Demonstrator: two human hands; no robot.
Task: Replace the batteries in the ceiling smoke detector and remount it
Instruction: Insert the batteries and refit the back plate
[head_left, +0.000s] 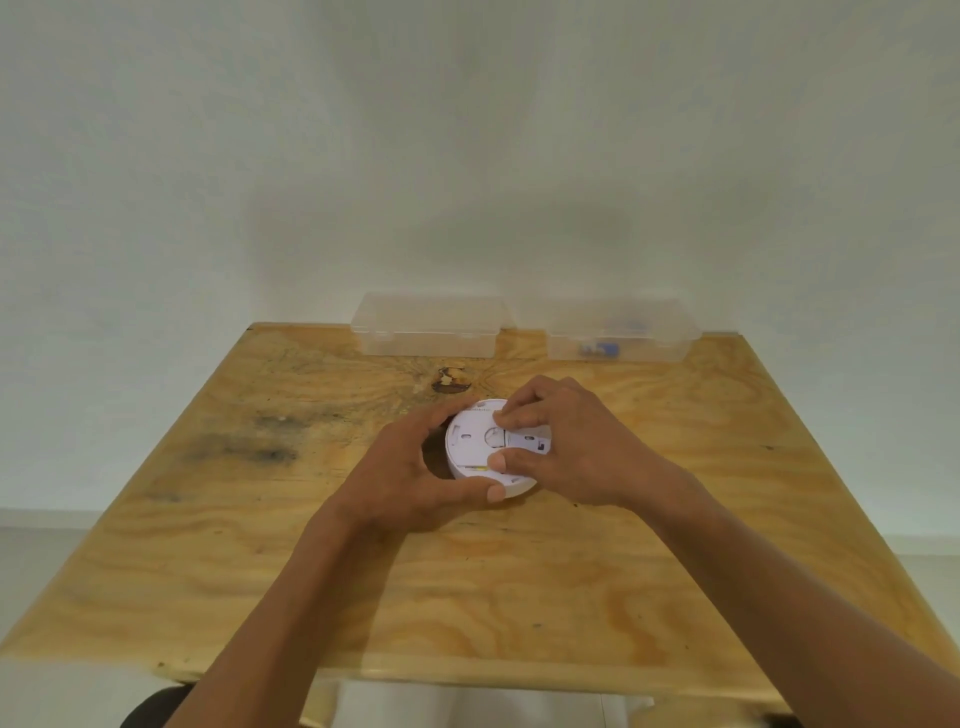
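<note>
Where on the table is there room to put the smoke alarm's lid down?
Bare wood lies left of the left hand, out to the table edge, and all along the near edge below both forearms. It is crowded in the middle, where both hands hold the smoke detector, and at the back by the two clear boxes.

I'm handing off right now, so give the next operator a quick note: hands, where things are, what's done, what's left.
Left hand: gripping the rim of the round white smoke detector, which lies back side up mid wooden table.
Right hand: fingers and thumb pressed on the detector's back; whether the cover is open is unclear.
Two clear plastic boxes at the far edge: left box, right box holding small blue items.
Done: detector down from ceiling.
Left: battery swap unconfirmed, remount.
</note>
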